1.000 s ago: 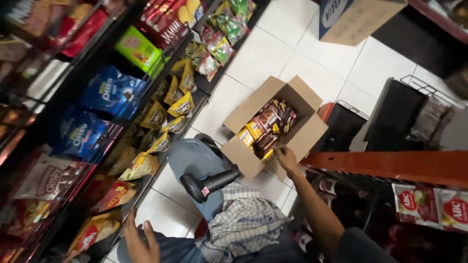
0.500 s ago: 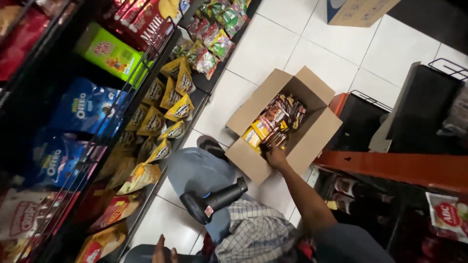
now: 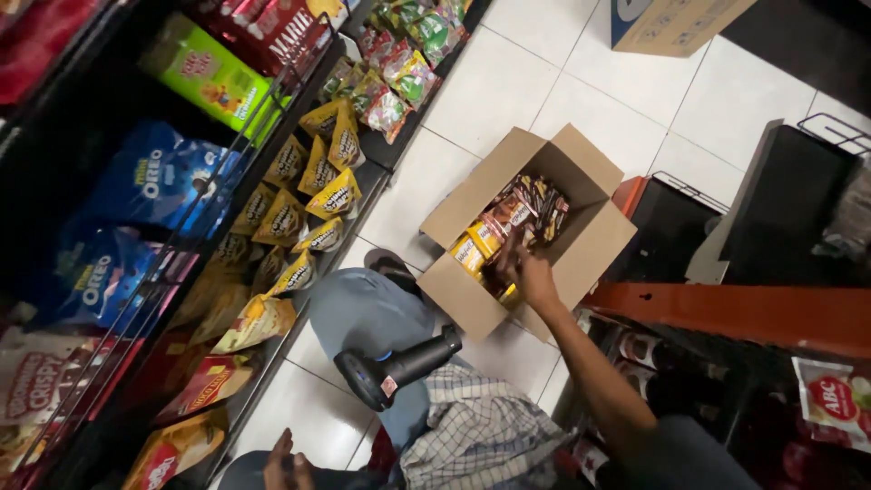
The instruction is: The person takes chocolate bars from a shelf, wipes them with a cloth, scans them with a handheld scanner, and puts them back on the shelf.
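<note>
Right hand point(image 3: 531, 272) in cardboard box point(image 3: 581, 259), fingers closing on snack packets point(image 3: 504, 218); grip one cleanly. Left hand point(image 3: 283, 463) open.

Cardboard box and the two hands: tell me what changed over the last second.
The right hand moved from the near rim of the cardboard box in among the snack packets; whether it has a grip on one cannot be told. The left hand slid lower in the head view, only partly visible. The box on the tiled floor, the black handheld scanner on the lap and the shelf packets stayed put.
</note>
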